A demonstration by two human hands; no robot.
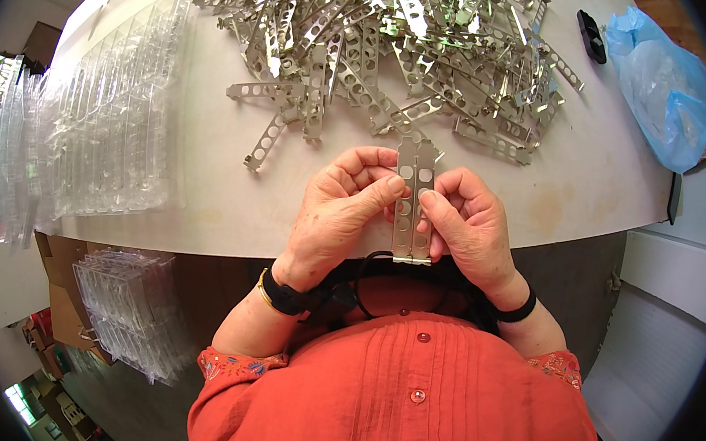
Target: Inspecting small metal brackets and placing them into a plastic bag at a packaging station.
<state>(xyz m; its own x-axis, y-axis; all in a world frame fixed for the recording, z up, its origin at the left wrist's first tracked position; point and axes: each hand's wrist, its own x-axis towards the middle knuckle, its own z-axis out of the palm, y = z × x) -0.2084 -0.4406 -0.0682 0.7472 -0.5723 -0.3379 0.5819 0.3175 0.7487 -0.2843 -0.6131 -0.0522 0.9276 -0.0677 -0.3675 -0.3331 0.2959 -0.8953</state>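
Observation:
Two flat metal brackets (404, 217) with rows of punched holes stand side by side between my hands, over the table's near edge. My left hand (346, 203) pinches the left side, thumb on the front face. On the other side, my right hand (468, 222) grips the right strip between thumb and fingers. Small bent tabs show at the lower end of the brackets. Beyond my hands a large heap of similar loose metal brackets (367, 54) covers the far middle of the table, several lying at its near edge.
Clear plastic blister trays (127, 117) lie at the table's left, with more stacked trays (131, 306) below its edge in a cardboard box (69, 301). A blue plastic bag (662, 92) and a black object (591, 37) sit at the far right of the white table (244, 215).

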